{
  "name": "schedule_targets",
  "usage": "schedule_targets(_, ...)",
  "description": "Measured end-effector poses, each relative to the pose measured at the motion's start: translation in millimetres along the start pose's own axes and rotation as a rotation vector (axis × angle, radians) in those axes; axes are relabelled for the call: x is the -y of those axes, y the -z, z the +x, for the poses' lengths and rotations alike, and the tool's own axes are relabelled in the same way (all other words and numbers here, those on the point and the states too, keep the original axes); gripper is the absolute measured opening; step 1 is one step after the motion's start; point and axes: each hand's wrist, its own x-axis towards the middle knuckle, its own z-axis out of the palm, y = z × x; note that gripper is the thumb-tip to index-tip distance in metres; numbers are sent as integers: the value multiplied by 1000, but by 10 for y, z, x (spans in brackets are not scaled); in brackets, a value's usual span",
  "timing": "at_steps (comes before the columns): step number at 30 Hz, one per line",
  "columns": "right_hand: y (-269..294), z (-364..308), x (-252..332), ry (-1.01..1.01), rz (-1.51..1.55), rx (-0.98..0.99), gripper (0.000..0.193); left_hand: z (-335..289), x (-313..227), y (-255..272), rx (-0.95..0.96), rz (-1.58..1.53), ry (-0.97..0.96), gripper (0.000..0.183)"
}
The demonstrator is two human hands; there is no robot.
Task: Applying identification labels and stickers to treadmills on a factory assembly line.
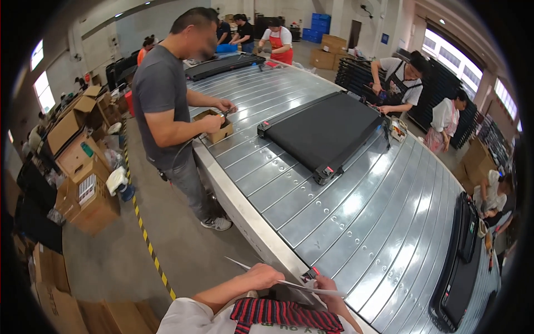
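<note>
Close to my body at the table's near edge, a thin white sheet is seen almost edge-on, one pointed end sticking out to the left. My left hand is closed around its left part. At the other end, my right hand grips it, its fingers partly hidden by the sheet. Just beyond my right hand lies a small black and red part on the edge of the metal slat table; its kind is not clear.
A black flat frame with rollers lies mid-table, another black machine at the right. To the left a person works over a small cardboard box. Across the table another person works. Cartons stand beyond a striped floor line.
</note>
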Motion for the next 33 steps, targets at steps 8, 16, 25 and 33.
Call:
schedule_targets(8,267,332,133,352,-414,29,18,486,228,224,54,51,-125,9)
schedule_targets(16,-118,491,641,158,134,-204,13,945,456,581,189,105,-135,11)
schedule_targets(25,-273,779,677,114,235,-377,11,1599,1102,994,271,111,-303,11)
schedule_targets(33,-408,1282,1489,337,165,-452,12,2470,1763,1745,353,304,-381,13)
